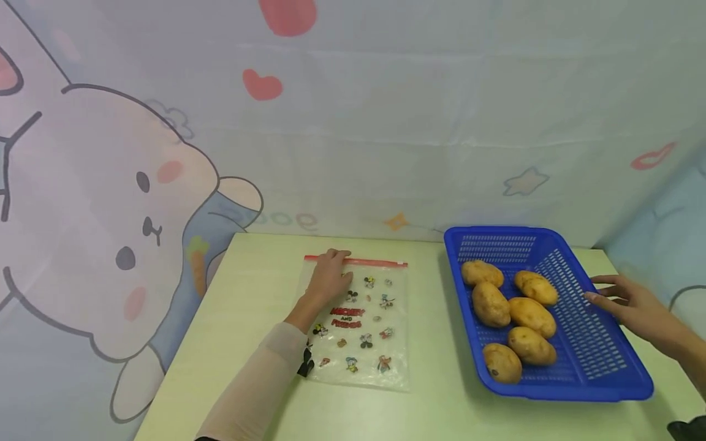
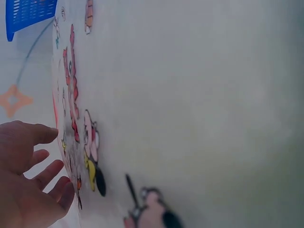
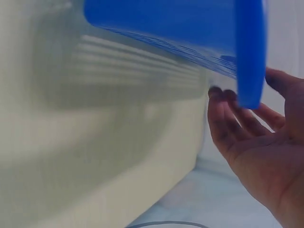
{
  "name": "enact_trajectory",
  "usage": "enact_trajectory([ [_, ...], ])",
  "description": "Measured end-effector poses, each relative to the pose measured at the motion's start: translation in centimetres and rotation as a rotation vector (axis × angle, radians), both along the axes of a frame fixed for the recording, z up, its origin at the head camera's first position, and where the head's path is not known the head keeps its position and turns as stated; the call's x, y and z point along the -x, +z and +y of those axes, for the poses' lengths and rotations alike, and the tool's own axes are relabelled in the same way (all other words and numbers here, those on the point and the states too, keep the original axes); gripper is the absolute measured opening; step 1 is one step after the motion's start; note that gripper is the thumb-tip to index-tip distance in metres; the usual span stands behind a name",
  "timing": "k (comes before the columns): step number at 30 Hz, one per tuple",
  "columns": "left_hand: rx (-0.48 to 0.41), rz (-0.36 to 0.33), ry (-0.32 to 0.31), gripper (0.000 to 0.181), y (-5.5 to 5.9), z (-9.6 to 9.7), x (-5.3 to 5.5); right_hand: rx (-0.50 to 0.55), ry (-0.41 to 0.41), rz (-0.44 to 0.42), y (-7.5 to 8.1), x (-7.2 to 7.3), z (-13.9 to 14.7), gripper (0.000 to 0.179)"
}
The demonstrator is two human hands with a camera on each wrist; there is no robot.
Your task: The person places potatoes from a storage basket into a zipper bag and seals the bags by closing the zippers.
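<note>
A clear zip bag (image 1: 361, 343) with cartoon prints and a red slider top lies flat on the table. My left hand (image 1: 329, 278) rests on its upper left part, fingers loosely extended near the red zip strip (image 1: 380, 263). In the left wrist view the thumb and fingertips of this hand (image 2: 35, 175) meet the printed plastic. To the right stands a blue plastic basket (image 1: 584, 361) with several potatoes (image 1: 491, 304) on its left side. My right hand (image 1: 631, 306) is at the basket's right rim; in the right wrist view the rim (image 3: 250, 61) passes between thumb and loosely spread fingers.
The pale green table (image 1: 436, 343) carries the bag and basket. Behind it hangs a cloth backdrop (image 1: 386, 153) with a cartoon rabbit, hearts and stars. The table's right edge runs just beneath my right forearm.
</note>
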State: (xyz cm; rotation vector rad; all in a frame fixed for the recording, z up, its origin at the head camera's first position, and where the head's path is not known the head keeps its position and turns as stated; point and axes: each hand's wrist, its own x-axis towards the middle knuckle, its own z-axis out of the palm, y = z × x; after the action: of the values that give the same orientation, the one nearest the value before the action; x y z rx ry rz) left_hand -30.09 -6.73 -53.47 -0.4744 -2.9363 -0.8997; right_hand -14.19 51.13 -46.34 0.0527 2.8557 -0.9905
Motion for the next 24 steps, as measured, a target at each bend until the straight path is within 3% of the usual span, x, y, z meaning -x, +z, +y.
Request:
enact_trajectory([
  [7,0.006,-0.016,0.022,0.049,-0.2,-0.5,0.3,0.206,-0.017,-0.156,-0.8,-0.5,-0.1,0.070],
  [17,-0.016,0.027,0.067,0.028,-0.7,-0.2,0.7,0.326,-0.033,-0.215,-1.0,-0.6,0.5,0.071],
  [21,0.006,0.102,0.043,0.017,-0.5,-0.4,0.9,0.338,-0.033,-0.211,-0.9,-0.6,0.6,0.072],
  [24,-0.013,0.176,0.000,0.014,0.5,-0.7,1.1,0.343,-0.029,-0.198,-0.8,-0.5,0.8,0.070],
])
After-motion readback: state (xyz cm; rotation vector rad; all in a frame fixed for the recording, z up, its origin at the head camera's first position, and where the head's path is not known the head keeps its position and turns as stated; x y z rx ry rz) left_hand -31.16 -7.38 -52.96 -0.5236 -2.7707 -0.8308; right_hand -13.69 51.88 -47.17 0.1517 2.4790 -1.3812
